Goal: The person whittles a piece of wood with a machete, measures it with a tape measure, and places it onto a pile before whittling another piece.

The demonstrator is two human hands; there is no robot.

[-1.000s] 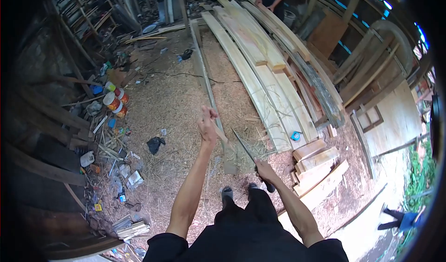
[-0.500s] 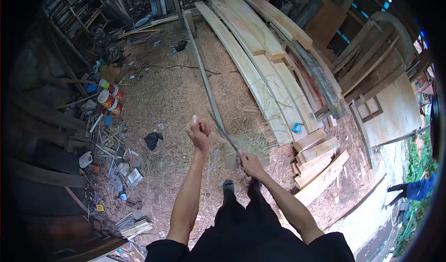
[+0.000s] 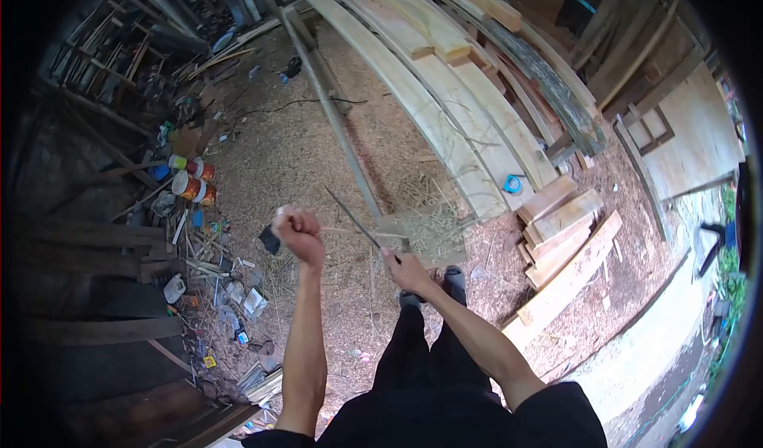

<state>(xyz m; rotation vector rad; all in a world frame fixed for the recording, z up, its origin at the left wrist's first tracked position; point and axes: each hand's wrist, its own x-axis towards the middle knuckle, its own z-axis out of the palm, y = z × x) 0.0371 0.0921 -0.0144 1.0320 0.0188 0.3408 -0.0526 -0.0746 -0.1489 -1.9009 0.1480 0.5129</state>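
My right hand (image 3: 407, 271) is wrapped round the handle of a long thin blade (image 3: 350, 214), which points up and to the left. Raised at the centre left, my left hand (image 3: 300, 235) has its fingers curled in. A thin pale strip (image 3: 350, 231) extends from beside the left hand toward the blade; whether the fingers grip it is too small to tell. Just beyond the blade lies a board (image 3: 429, 237) strewn with thin shavings.
Long curved planks (image 3: 381, 70) are stacked ahead, with a blue tape measure (image 3: 512, 184) on them. Short boards (image 3: 560, 217) are piled at the right. Paint buckets (image 3: 187, 186) and scraps lie left. A long beam (image 3: 334, 118) crosses the sawdust floor.
My left hand has moved left, farther from my right hand. The pale strip now shows between them. The view has shifted, and the other person's hands at the top are out of sight.
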